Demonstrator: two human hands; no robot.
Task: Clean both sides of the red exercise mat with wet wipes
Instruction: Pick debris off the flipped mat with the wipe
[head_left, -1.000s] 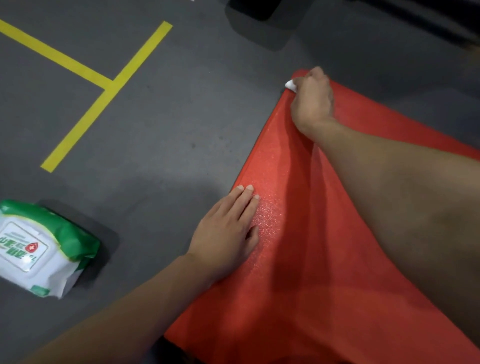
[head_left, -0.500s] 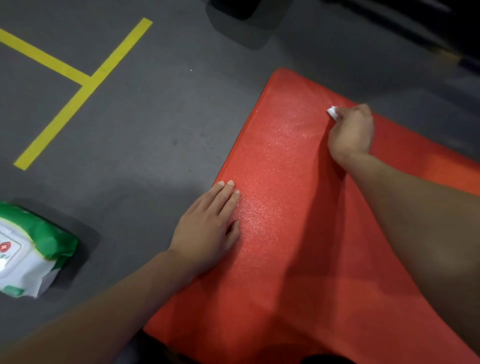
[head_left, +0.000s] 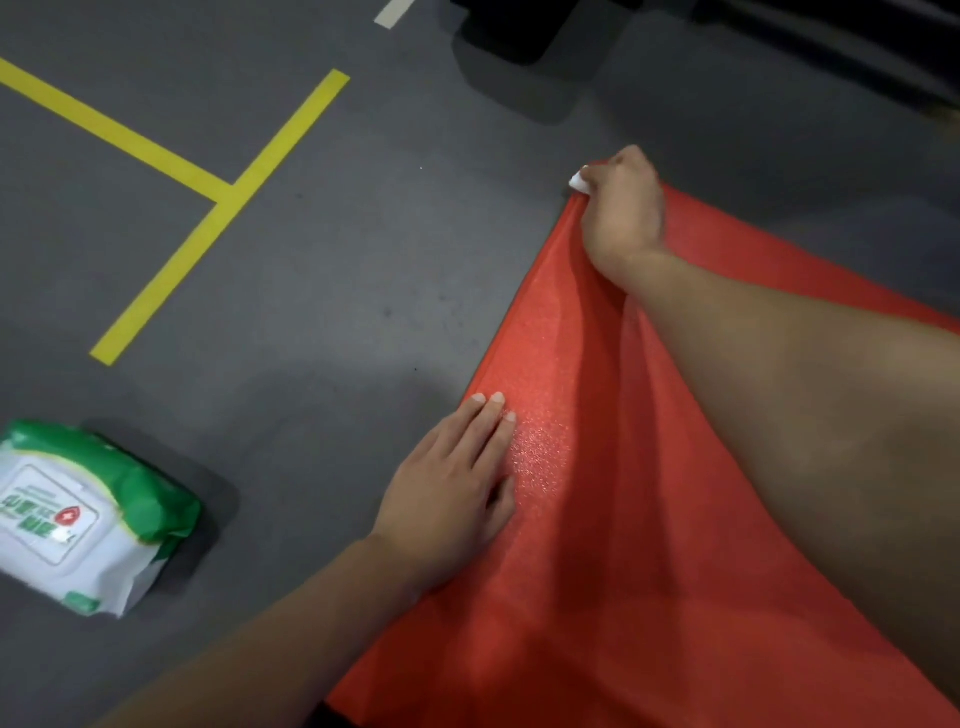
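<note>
My left hand (head_left: 447, 499) lies flat on the edge of the red mat (head_left: 597, 545). My right hand (head_left: 623, 208) grips a white wipe (head_left: 577, 183) at the far corner. The wipes pack (head_left: 83, 514) lies on the grey floor (head_left: 311, 291).

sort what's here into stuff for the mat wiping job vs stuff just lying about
For the job: red mat; wet wipe gripped in right hand; left hand pressing flat on the mat; wipes pack.
Lying about: yellow floor tape; dark base.
</note>
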